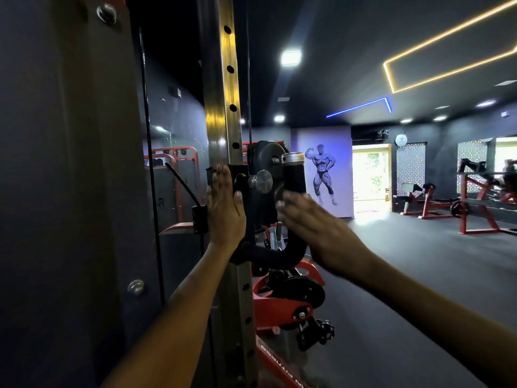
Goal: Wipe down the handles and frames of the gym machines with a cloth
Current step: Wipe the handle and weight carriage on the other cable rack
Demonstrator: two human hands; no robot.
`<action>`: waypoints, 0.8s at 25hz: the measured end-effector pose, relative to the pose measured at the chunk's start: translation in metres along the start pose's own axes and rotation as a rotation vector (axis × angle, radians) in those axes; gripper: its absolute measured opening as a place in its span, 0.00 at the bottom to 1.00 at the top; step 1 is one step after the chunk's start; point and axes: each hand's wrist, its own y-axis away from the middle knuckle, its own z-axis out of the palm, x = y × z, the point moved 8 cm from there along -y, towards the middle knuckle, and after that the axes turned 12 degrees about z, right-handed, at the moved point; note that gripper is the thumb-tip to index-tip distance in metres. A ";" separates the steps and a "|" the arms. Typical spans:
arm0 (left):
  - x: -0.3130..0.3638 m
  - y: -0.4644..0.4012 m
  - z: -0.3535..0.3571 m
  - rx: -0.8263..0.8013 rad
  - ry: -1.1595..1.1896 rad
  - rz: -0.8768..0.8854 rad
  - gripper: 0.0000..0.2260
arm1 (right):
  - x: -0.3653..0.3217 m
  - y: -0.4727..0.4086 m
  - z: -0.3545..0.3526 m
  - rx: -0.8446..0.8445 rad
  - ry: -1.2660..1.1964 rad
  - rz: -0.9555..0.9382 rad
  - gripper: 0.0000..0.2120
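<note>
A steel upright post (223, 88) with a row of holes rises in front of me. A black sliding carriage (260, 197) sits on it, with a round pull knob (261, 181) and a curved black handle (292, 175) capped in silver. My left hand (225, 211) rests flat against the post and the carriage's left side, fingers straight, thumb beside the knob. My right hand (313, 222) is blurred, fingers extended, at the lower part of the curved handle. No cloth is visible in either hand.
A dark panel (70, 191) with bolts fills the left. Red machine arms and a black pulley (291, 298) sit below the carriage. Red benches and racks (447, 203) stand at the right over dark floor. A lit doorway (370, 177) is far back.
</note>
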 end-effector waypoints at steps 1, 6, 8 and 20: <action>0.000 0.000 -0.001 -0.010 0.000 0.009 0.26 | -0.012 0.021 0.001 -0.033 0.008 -0.077 0.23; 0.001 0.003 -0.002 -0.021 0.000 0.002 0.26 | 0.029 -0.032 -0.034 0.059 -0.128 0.166 0.29; 0.000 0.003 -0.001 -0.042 -0.019 0.002 0.26 | 0.033 -0.042 -0.029 0.061 -0.102 0.275 0.29; 0.017 -0.110 -0.025 -0.038 -0.261 0.210 0.23 | 0.101 -0.021 -0.004 0.150 -1.008 1.046 0.16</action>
